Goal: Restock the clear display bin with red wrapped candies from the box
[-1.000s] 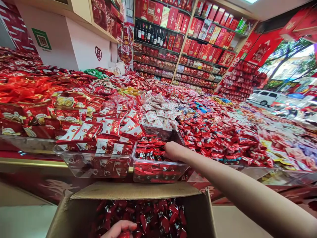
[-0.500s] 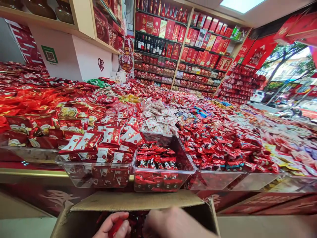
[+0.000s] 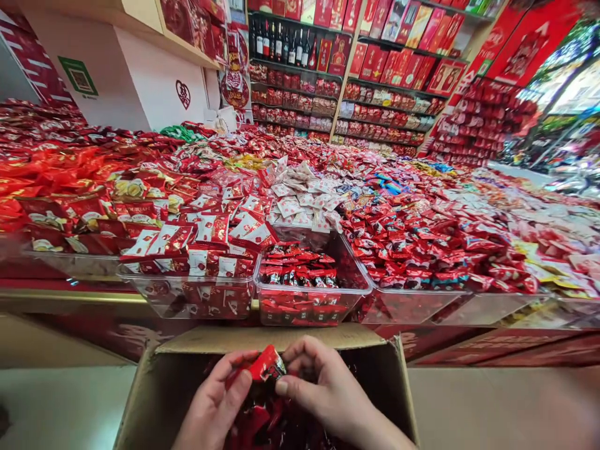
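Over an open cardboard box (image 3: 391, 400), my left hand (image 3: 218, 390) is closed around a small red candy packet (image 3: 266, 364) with a dark, shiny printed end. The fingers of my right hand (image 3: 328, 384) are curled at that end, the thumb against its lower edge. More red and dark packets (image 3: 262, 422) lie below in the box, partly hidden by my hands and in shadow. Just beyond the box, a clear plastic bin (image 3: 314, 291) holds rows of similar red and black packets, with its back part lower and barely filled.
Left of that bin stands another clear bin (image 3: 187, 281) of white and red packets. Heaps of red packets (image 3: 412, 250) spread to the right, and white packets (image 3: 304, 197) are piled behind. Shelves with bottles (image 3: 281, 47) and red boxes line the back wall.
Both hands have risen from deeper in the box and come together at the red packet. My right hand was blurred inside the box before. The view has tilted down.
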A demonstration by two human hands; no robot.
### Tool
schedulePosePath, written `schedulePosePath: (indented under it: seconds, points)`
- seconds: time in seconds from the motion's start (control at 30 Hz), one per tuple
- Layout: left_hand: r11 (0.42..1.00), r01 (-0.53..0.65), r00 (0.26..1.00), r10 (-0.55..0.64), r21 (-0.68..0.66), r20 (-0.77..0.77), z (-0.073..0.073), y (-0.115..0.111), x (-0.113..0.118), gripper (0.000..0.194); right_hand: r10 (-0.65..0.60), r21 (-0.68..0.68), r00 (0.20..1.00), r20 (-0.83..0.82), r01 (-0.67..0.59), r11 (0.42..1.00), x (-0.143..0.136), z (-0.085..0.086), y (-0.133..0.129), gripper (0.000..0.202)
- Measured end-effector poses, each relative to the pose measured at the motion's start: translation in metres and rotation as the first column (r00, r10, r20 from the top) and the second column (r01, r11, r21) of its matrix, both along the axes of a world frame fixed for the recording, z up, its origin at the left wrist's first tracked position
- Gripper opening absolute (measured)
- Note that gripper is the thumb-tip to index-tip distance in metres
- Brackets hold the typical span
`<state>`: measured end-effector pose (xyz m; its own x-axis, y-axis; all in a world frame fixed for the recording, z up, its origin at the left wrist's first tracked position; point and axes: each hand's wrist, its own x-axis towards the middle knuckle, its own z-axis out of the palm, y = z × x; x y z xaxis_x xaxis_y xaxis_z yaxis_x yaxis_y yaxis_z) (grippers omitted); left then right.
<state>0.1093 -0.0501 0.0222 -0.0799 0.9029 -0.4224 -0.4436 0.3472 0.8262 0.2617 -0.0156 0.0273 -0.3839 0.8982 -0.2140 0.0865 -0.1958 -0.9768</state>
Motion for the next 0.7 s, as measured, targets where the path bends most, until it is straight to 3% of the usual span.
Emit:
schedulePosePath:
  seconds: [0.17, 0.37, 0.43, 0.5, 0.53, 0.6, 0.67, 0.7]
  points:
    - [0.992, 0.125, 0.988, -0.122, 0.029, -0.091, -0.004, 0.003, 0.002, 0.023, 0.021, -0.038, 0.998, -0.064, -0.024, 0.999, -0.002, -0.004, -0.001, 0.025]
    - [0.994, 0.074, 0.985, -0.059, 0.085, -0.159, -0.006, 0.007, 0.001, 0.022, -0.001, -0.085, 0.991, -0.134, -0.011, 0.996, -0.006, -0.012, -0.003, 0.023]
    - [0.991, 0.092, 0.981, -0.073, 0.098, -0.178, -0.010, 0.007, -0.001, 0.022, -0.010, -0.039, 0.996, -0.086, 0.006, 0.999, -0.005, -0.012, -0.004, 0.021]
    - [0.988, 0.124, 0.977, -0.105, 0.093, -0.184, -0.015, 0.007, -0.002, 0.024, -0.028, 0.148, 0.998, 0.059, 0.019, 0.989, -0.005, -0.012, -0.005, 0.017]
    - [0.987, 0.132, 0.978, -0.116, 0.088, -0.173, -0.016, 0.006, -0.003, 0.026, -0.061, 0.304, 0.986, 0.152, 0.012, 0.953, -0.005, -0.013, -0.006, 0.014]
    - [0.989, 0.123, 0.984, -0.111, 0.077, -0.140, -0.019, 0.004, -0.003, 0.030, -0.146, 0.606, 0.946, 0.290, -0.064, 0.793, -0.006, -0.015, -0.008, 0.012]
    - [0.992, 0.107, 0.984, -0.096, 0.069, -0.150, -0.021, 0.003, -0.004, 0.031, -0.167, 0.750, 0.927, 0.336, -0.156, 0.642, -0.008, -0.018, -0.010, 0.016]
    - [0.992, 0.105, 0.981, -0.093, 0.064, -0.169, -0.021, 0.002, -0.004, 0.031, -0.137, 0.763, 0.930, 0.340, -0.188, 0.619, -0.009, -0.019, -0.011, 0.018]
